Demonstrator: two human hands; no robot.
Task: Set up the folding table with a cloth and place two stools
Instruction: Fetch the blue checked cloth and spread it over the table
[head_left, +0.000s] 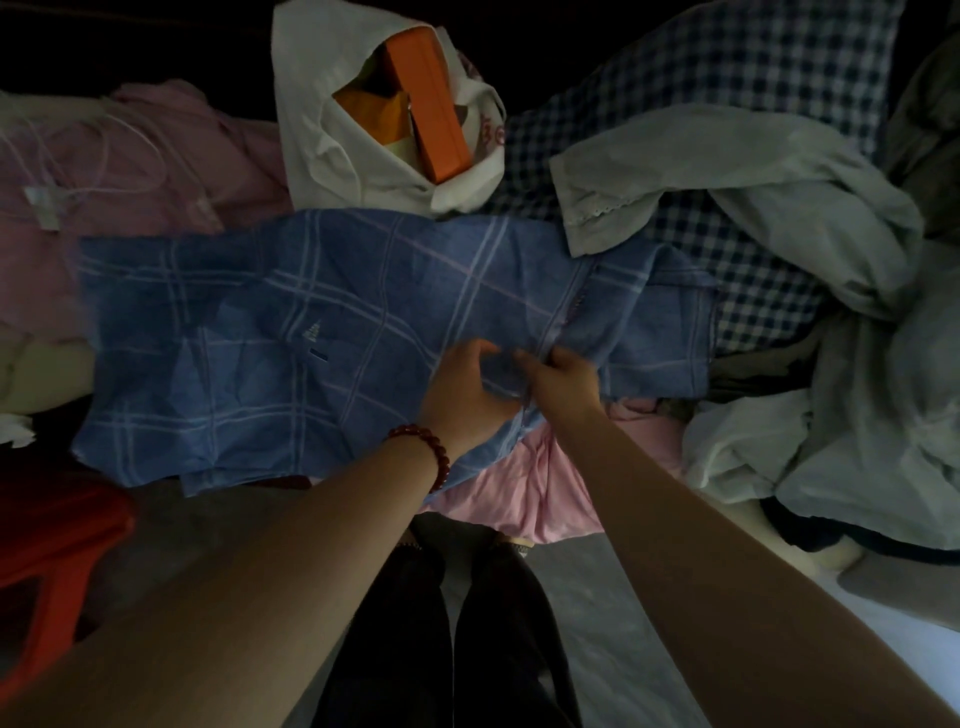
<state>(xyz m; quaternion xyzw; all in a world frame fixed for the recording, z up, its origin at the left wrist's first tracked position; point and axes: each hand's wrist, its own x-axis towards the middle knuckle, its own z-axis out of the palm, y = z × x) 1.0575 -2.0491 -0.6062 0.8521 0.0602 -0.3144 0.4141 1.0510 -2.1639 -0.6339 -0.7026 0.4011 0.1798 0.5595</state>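
Both bare arms reach forward and slightly inward from the bottom of the view, so the two hands meet near the middle. The left hand (467, 387), with a string of dark red beads (426, 447) round its wrist, lies knuckles-up with its fingers curled into a raised fold of the blue plaid cloth (260, 338). The right hand (566, 382) sits just beside it, almost touching, its fingers and thumb bunched round the same fold where a stitched seam runs through the fabric. Both hands are closed narrowly on the cloth, and neither is spread flat.

The blue plaid cloth is spread out over a heap of other fabrics. Its long axis runs from left to right across the view, and its pale stripes cross at a slight slant. Its near edge droops toward the person at the lower left, and its right end is creased under the hands.

A pink sheet (530, 493) shows beneath the cloth's near edge. Beyond the cloth stands a white plastic bag (322, 130) holding an orange box (431, 104). To the right lie a navy-and-white checked fabric (753, 78) and a crumpled white garment (727, 171). A red plastic stool (57, 551) stands on the floor at the lower left, well apart from the hands.
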